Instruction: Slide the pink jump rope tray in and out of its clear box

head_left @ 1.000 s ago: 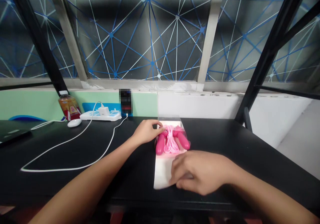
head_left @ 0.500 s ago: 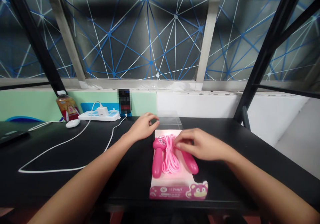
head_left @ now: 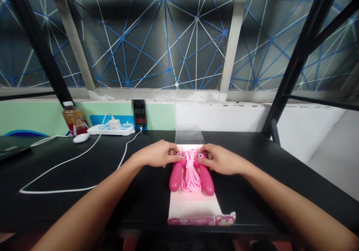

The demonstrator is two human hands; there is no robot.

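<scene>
The fingers (head_left: 174, 158) partly hide the handle tops (head_left: 201, 156) — the dark device (head_left: 139, 113) (pixelated) is unreadable.

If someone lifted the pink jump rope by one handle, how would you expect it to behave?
The pink cord would probably droop floppily, since it lies in soft-looking loops. The two handles look stiff and smooth, so they may feel slightly slippery and, being rounded, could roll.

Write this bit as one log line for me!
left hand: holding left pink handle's top | right hand: holding right pink handle's top | pink cord: bundled between | white card: underneath
</scene>
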